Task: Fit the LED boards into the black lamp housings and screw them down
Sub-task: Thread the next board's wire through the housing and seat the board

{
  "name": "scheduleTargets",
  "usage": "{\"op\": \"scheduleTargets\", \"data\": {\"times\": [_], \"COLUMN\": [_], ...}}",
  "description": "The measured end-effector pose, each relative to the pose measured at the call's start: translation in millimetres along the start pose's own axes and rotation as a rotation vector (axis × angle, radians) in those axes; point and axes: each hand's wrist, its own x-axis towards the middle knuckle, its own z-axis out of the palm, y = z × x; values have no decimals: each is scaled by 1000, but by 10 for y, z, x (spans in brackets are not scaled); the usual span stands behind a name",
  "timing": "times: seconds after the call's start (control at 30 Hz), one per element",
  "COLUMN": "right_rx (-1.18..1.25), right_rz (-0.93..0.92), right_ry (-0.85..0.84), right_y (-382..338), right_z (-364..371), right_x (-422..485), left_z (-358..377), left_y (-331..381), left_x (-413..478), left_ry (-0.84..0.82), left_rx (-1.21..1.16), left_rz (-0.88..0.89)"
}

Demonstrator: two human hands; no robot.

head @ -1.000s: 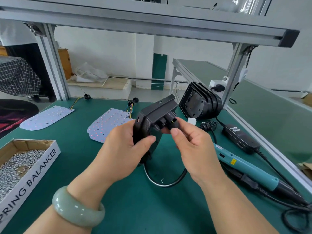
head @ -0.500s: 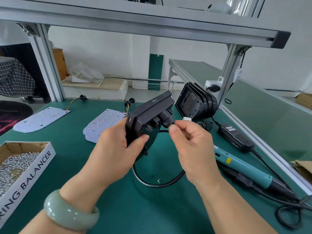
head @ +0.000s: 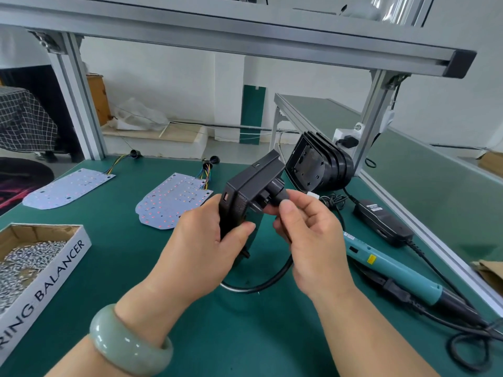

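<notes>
Task barely begun, judging by layout: cardboard box [head: 54, 273] at 8 o'clock holds loose screws [head: 24, 265]; two LED boards [head: 174, 202] lie unfitted at 10 and 11 o'clock; left hand [head: 201, 246] grips one black lamp housing [head: 242, 200] at centre, right hand [head: 310, 232] pinches its cable plug [head: 276, 190]; further housings [head: 321, 167] stand stacked at 1 o'clock.

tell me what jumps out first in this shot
Dead centre, the left hand grips a black lamp housing above the green mat, while the right hand pinches the cable fitting on its back. An LED board dotted with red lies flat just behind the left hand, and a teal screwdriver lies on the mat to the right.
</notes>
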Motion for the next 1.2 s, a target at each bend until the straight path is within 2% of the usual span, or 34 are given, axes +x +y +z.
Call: {"op": "scheduleTargets", "data": {"times": [0.1,0.23,0.43,0.53,0.73,0.9,1.03,1.1,1.2], "right_rx": [92,-113,-297,-400,-143,-484,-480,-435,-274], "right_rz": [16,-231,-328,-432,-205,-392,-406,-347,-244], "right_ry": [41,85,191,207,16,-35,-105,-133,-43], "right_y": [2,-5,16,-15,18,21,24,20,30], "right_z": [8,22,55,15,0,-18,-4,-9,-38], "right_x": [2,-19,-39,-25,0,-7,-29,-36,-14], "left_z": [-1,-21,-33,-23,-33,-124,-164,-137,-100], "left_y": [3,7,11,33,86,57,111,113,113], "left_x": [3,4,6,-18,-47,-22,-5,-13,-17], "left_ry": [-17,-16,-45,-52,-39,-91,-94,-81,-100], "left_rx": [11,26,48,41,29,63,-116,-225,-237], "left_rz": [-17,-21,-1,39,94,106,135,145,171]}}
